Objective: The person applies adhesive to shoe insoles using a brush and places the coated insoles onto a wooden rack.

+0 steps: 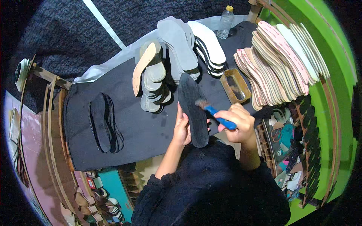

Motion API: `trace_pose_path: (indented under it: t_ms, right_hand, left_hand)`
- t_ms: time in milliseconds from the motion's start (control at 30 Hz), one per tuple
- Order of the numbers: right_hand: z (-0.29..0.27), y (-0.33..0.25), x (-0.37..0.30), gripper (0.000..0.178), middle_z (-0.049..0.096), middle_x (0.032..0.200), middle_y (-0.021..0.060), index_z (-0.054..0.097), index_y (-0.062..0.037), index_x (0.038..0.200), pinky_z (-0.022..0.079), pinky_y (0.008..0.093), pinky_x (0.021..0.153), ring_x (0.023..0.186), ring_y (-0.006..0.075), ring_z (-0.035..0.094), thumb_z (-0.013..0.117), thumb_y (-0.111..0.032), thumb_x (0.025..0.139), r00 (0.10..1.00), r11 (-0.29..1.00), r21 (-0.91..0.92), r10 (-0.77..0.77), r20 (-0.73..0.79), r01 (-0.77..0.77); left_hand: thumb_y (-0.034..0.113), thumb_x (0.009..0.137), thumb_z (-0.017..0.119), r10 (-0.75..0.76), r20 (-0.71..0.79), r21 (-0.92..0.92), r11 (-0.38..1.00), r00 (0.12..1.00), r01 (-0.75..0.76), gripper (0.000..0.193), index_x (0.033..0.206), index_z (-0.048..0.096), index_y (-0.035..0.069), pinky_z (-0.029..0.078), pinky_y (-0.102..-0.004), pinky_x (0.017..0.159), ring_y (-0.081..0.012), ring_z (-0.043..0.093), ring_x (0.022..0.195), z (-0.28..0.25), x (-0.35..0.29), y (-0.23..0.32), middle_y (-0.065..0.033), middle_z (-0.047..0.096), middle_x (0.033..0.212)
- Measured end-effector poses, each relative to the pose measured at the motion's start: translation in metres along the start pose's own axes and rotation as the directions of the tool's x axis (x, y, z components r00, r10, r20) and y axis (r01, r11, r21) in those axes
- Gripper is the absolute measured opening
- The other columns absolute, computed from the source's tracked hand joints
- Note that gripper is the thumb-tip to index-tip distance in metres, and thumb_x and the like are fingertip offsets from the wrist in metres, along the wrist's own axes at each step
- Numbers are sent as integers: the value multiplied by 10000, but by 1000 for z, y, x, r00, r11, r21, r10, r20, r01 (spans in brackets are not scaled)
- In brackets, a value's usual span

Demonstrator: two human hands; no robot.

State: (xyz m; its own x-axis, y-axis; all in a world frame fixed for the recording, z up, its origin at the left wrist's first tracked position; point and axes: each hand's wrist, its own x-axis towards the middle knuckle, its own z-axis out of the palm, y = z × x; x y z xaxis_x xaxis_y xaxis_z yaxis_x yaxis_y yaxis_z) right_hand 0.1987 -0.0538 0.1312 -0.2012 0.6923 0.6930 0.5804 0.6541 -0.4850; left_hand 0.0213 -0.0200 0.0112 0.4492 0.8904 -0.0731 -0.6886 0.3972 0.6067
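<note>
Dark fuzzy sole (192, 107) (long, narrow) is gripped by left hand (182, 130), long axis pointing away; blue-handled brush (215, 112) is clenched in right hand (237, 122).

Black-covered worktable (143, 132), flat black soles (105, 122), grey sole stacks (177, 45), tan glue tray (235, 86), plastic bottle (225, 22)

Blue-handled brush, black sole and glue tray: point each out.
blue-handled brush (220, 117), head view, on the blue handle.
black sole (192, 107), head view, mid-length of its upper face.
glue tray (229, 89), head view, on its left rim.
</note>
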Motion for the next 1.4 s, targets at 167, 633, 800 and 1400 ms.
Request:
trace_pose_path:
  t_ms: [167,633,800,1400]
  right_hand:
    - [12,5,19,392,563,663,66,646,-55,941,420,320,580,593,221,541,710,10,560,985,999,-42,-15,-170,8]
    - [24,1,31,385,546,646,60,659,-25,901,422,299,553,571,199,532,670,90,533,972,999,-37,1,-233,-10]
    - [26,2,32,381,529,645,65,661,-35,905,420,288,544,573,202,525,680,69,539,983,996,-86,-32,-182,16]
    - [26,-4,12,372,501,617,53,647,-48,927,380,323,523,547,215,508,751,-50,569,992,996,42,-73,-104,78]
  left_hand:
    - [335,959,363,-21,62,-46,999,998,24,589,1421,3,399,546,-558,710,-418,584,979,4,-2,1,-208,396,1321]
    - [312,966,350,-7,6,104,995,1000,6,550,1439,69,338,544,-526,751,-405,579,1002,7,-6,-1,-193,406,1323]
    - [328,966,347,-1,34,183,983,999,-5,561,1444,55,311,548,-503,754,-388,584,1000,2,-4,-4,-193,417,1314]
    - [228,971,381,69,-79,61,996,994,-64,554,1456,114,246,393,-397,1013,-247,410,1251,-3,-3,-7,-103,323,1421]
